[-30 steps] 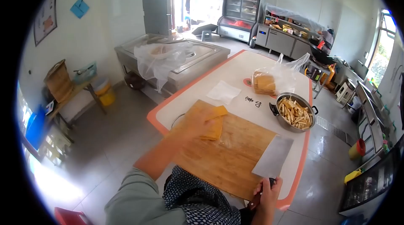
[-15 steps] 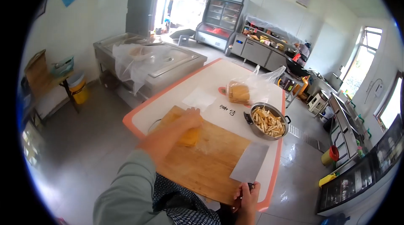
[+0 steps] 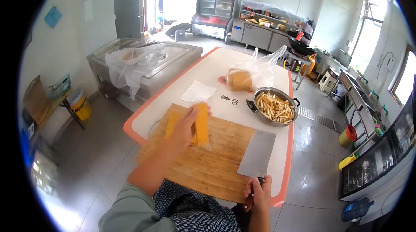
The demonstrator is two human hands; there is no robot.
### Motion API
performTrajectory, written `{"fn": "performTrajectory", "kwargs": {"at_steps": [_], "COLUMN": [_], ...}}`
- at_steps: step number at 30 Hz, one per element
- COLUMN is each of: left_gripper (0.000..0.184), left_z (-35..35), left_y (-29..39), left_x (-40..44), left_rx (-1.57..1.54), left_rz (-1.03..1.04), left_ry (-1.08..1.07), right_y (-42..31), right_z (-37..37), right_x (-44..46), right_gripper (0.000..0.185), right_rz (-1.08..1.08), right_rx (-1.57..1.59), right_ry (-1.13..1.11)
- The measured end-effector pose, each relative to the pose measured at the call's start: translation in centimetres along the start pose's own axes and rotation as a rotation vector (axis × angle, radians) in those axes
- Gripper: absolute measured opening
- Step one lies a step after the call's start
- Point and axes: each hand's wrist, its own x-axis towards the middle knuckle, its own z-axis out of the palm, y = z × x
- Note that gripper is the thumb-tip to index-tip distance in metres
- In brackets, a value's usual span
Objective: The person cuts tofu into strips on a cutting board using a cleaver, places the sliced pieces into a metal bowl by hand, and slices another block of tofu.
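Observation:
My left hand (image 3: 185,124) grips a yellow-orange slab of firm tofu (image 3: 202,123), tilted up on its edge above the wooden cutting board (image 3: 216,162). More of the same tofu (image 3: 171,124) lies on the board, partly hidden behind that hand. In my right hand (image 3: 260,189) is the handle of a cleaver (image 3: 257,153); its broad blade lies flat over the board's right edge. Beyond the blade, a steel pot (image 3: 289,121) holds many pale tofu strips (image 3: 274,107). A clear plastic bag (image 3: 262,69) behind it contains a stack of tofu slabs (image 3: 240,81).
The board rests on a white table (image 3: 173,89) with an orange rim. A white cloth or paper (image 3: 198,91) lies beyond the board. A steel counter (image 3: 173,56) stands left of the table. Another person (image 3: 307,29) is at the back near a wok (image 3: 301,46).
My left hand lay flat on the tofu; now it has raised one slab onto its edge. My right hand still holds the cleaver in nearly the same place. The camera view has shifted slightly.

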Motion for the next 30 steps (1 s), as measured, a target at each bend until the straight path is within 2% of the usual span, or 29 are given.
{"fn": "performTrajectory", "kwargs": {"at_steps": [1, 3, 4, 6, 9, 13, 15, 22, 24, 28, 30], "left_gripper": [0.039, 0.040, 0.040, 0.041, 0.037, 0.034, 0.029, 0.025, 0.026, 0.028, 0.025], "left_z": [-0.2, -0.4, -0.1, 0.8, 1.8, 2.4, 1.9, 1.4, 1.6, 2.6, 2.9], "left_y": [-0.8, -2.6, -3.3, -4.3, -3.9, -3.6, -3.7, -5.9, -6.5, -5.5, -4.7], "left_x": [-0.6, -1.7, -2.2, -3.2, -4.0, -4.7, -4.7, -5.7, -6.0, -6.2, -5.9], "left_rx": [-0.001, -0.165, -0.168, -0.119, -0.026, 0.043, 0.160, 0.546, 0.702, 0.826, 0.984], "left_rz": [-0.002, -0.309, -0.320, -0.470, -0.591, -0.708, -0.800, -0.710, -0.572, -0.515, -0.396], "left_ry": [-0.004, -0.086, -0.096, -0.072, -0.150, -0.142, -0.249, -0.434, -0.573, -0.588, -0.588], "right_y": [0.1, 0.0, -0.1, -0.1, 0.1, -0.4, -0.3, -0.4, -0.4, -0.4, -0.3], "right_z": [0.0, 0.1, 0.1, 0.1, -0.3, 0.1, 0.0, 0.0, -0.1, 0.1, -0.1], "right_x": [-0.1, -0.3, -0.4, -0.5, -0.8, -0.7, -0.5, -0.5, -0.6, -0.7, -0.6], "right_gripper": [0.022, 0.023, 0.023, 0.023, 0.020, 0.020, 0.021, 0.024, 0.023, 0.023, 0.024], "right_rz": [0.004, 0.006, 0.007, 0.009, 0.011, 0.045, 0.039, 0.058, 0.041, 0.042, 0.039], "right_rx": [0.016, 0.029, 0.043, 0.042, 0.028, 0.033, 0.050, 0.058, 0.096, 0.104, 0.084], "right_ry": [0.005, 0.015, 0.017, 0.023, 0.011, 0.034, -0.003, 0.000, -0.024, -0.015, -0.019]}}
